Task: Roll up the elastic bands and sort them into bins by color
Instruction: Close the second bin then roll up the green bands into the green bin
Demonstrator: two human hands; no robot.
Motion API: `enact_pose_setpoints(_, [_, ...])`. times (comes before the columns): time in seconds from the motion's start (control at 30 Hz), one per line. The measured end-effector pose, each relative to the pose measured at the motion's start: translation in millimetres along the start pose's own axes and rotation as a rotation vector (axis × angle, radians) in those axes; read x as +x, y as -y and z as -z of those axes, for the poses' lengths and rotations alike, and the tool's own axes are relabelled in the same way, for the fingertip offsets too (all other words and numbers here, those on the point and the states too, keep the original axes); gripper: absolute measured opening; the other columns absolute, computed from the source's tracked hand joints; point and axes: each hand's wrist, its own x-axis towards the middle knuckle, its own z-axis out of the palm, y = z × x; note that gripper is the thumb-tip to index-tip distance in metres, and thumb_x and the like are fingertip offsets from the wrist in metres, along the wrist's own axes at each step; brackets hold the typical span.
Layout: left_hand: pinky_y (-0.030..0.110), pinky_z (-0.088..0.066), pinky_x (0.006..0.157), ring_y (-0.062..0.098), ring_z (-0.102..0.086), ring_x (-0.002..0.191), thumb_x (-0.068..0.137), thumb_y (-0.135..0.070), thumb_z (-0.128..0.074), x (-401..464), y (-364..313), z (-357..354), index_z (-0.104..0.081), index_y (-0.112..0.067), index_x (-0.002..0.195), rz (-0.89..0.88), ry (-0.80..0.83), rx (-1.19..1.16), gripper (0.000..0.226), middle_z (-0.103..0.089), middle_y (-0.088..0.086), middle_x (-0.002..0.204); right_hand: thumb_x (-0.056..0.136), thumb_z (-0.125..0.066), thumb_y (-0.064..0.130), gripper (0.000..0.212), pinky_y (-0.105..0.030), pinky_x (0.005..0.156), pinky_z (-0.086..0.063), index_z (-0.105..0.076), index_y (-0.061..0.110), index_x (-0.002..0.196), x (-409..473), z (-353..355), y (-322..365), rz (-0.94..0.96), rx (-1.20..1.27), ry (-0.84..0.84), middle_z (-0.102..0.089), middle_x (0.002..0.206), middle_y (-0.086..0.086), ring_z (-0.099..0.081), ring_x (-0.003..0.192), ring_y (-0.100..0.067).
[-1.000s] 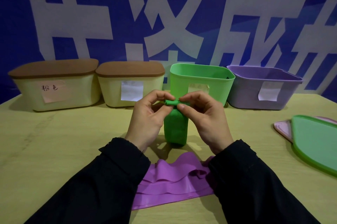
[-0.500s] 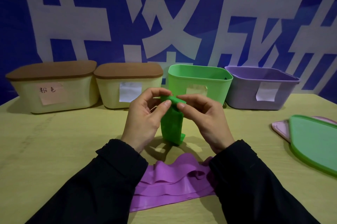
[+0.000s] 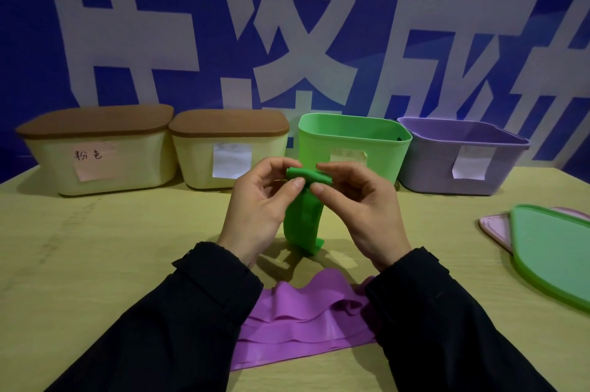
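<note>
green band hangs lengthwise, its roll crosswise.

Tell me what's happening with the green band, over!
Left hand and right hand pinch green band, top rolled, tail hanging. Green bin open behind. Nothing blocking.

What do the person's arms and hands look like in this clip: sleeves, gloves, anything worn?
Both arms wear long black sleeves with a stitched band at the cuff. The left hand and right hand are bare: no gloves, rings or watch visible. Nails are short and unpainted.
</note>
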Motion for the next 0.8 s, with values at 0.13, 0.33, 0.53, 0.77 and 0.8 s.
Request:
enact_pose_setpoints(0.13, [0.024, -0.055, 0.086, 0.01, -0.069, 0.096, 0.092, 0.008, -0.064, -0.6, -2.4, -1.2, -0.067, -0.017, 0.1, -0.022, 0.013, 0.021, 0.027, -0.074, -0.008, 0.097, 0.087, -0.077, 0.019, 0.016, -0.036, 0.076, -0.056, -0.076, 0.022, 0.103, 0.5, -0.5, -3.9, -0.011, -0.028, -0.023, -0.073, 0.083, -0.008, -0.067, 0.079, -0.018])
enact_pose_setpoints(0.33, [0.035, -0.058, 0.081, 0.018, -0.068, 0.09, 0.089, -0.025, -0.074, -2.8, 1.2, -2.4, -0.067, -0.02, 0.101, 0.019, -0.08, 0.191, 0.015, -0.071, -0.001, 0.093, 0.085, -0.08, 0.01, 0.019, -0.03, 0.081, -0.059, -0.076, 0.015, 0.103, -3.1, -0.5, -5.6, 0.286, -0.321, -0.144, -0.076, 0.096, 0.001, -0.073, 0.089, -0.012])
enact_pose_setpoints(0.53, [0.019, -0.045, 0.064, 0.01, -0.055, 0.07, 0.1, -0.028, -0.06, -2.4, -6.4, 6.7, -0.063, -0.014, 0.09, -0.142, -0.202, 0.342, 0.018, -0.06, -0.003, 0.078, 0.087, -0.078, 0.005, 0.019, -0.029, 0.079, -0.06, -0.075, 0.003, 0.105, -3.5, 2.2, -0.3, 0.529, -0.538, -0.318, -0.075, 0.1, -0.005, -0.072, 0.089, -0.012])
enact_pose_setpoints(0.77, [0.026, -0.053, 0.065, 0.019, -0.064, 0.076, 0.085, -0.049, -0.07, -3.1, -14.2, -2.5, -0.069, -0.007, 0.103, 0.206, 0.084, -0.223, 0.046, -0.069, 0.009, 0.09, 0.085, -0.076, 0.004, 0.017, -0.036, 0.073, -0.056, -0.069, 0.004, 0.099, -8.4, -7.0, 1.3, 0.62, -0.704, -0.174, -0.071, 0.092, -0.006, -0.068, 0.083, -0.021])
enact_pose_setpoints(0.8, [0.026, -0.054, 0.067, 0.018, -0.064, 0.076, 0.08, -0.043, -0.071, -2.9, -14.1, -2.4, -0.068, -0.008, 0.101, 0.199, 0.071, -0.242, 0.041, -0.07, 0.008, 0.089, 0.083, -0.075, 0.004, 0.015, -0.04, 0.07, -0.054, -0.068, 0.004, 0.096, -8.7, -8.1, 1.4, 0.642, -0.757, -0.147, -0.069, 0.091, -0.006, -0.066, 0.082, -0.024])
